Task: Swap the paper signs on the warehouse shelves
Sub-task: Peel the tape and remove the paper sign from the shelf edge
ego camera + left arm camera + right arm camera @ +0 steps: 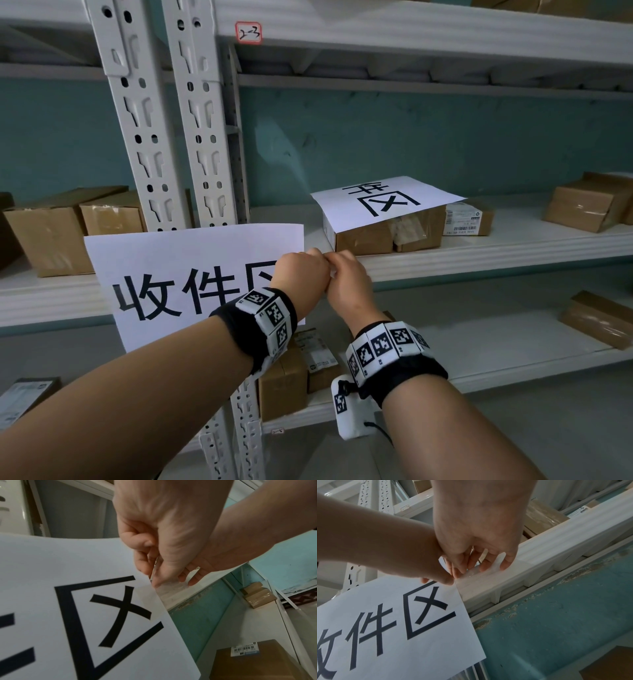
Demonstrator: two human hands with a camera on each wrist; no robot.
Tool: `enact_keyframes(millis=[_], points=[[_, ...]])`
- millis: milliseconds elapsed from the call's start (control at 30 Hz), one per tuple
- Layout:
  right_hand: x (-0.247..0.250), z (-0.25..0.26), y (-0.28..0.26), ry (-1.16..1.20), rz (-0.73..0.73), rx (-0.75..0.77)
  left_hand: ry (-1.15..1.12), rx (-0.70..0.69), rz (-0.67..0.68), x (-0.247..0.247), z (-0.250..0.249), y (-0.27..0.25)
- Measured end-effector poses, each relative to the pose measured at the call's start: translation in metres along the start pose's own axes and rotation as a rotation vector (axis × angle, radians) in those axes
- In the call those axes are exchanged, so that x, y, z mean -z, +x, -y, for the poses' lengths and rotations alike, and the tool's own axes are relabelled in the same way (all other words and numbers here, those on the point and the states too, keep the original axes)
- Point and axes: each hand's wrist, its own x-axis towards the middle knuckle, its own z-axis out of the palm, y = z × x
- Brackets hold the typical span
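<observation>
White paper makes up the sign (191,274), a plain sheet printed with three large black characters, hanging against the front edge of the middle shelf (479,263) and overlapping the grey perforated upright (205,137). Its top right corner carries a strip of clear tape (471,580) that runs from the paper onto the shelf's ribbed edge.

Both hands meet at that corner. The left hand (301,274) has its fingers curled, thumb and fingertips pinching the paper's edge right where the tape begins. The right hand (346,277) sits just beside it, touching it, with its fingers (505,563) bent down onto the tape strip on the shelf edge; whether it pinches the tape or only presses it, I cannot tell. Each wrist wears a black band with black-and-white square markers.

A second sign (383,202), also white with black characters, lies face up on a cardboard box (387,236) on the same shelf, behind and to the right of the hands. More brown boxes sit on the shelf to the left (51,233) and far right (585,202), and others on the shelf below (284,383). A small red-bordered label (248,33) marked by hand is stuck on the shelf above. The wall behind is teal.
</observation>
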Motion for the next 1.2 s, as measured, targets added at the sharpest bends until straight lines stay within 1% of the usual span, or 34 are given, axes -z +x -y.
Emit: enact_keyframes(millis=[233, 333, 567, 733, 967, 1200], points=[[-0.003, -0.003, 0.0, 0.066, -0.017, -0.001, 0.041, -0.016, 0.021, -0.001, -0.001, 0.003], [-0.004, -0.003, 0.001, 0.068, -0.02, -0.007, 0.019, -0.015, 0.024, 0.002, -0.001, 0.006], [-0.006, -0.004, 0.001, 0.05, -0.035, 0.019, 0.063, -0.041, 0.037, 0.007, 0.001, 0.006], [-0.005, -0.004, -0.001, 0.016, -0.034, 0.03, 0.065, -0.064, 0.022, 0.004, 0.003, 0.004], [-0.002, -0.003, -0.003, -0.122, -0.03, 0.026, 0.037, -0.054, -0.016, -0.006, 0.008, 0.004], [-0.007, -0.003, -0.003, -0.078, -0.071, 0.013, 0.06, -0.06, -0.02, -0.005, 0.012, 0.001]])
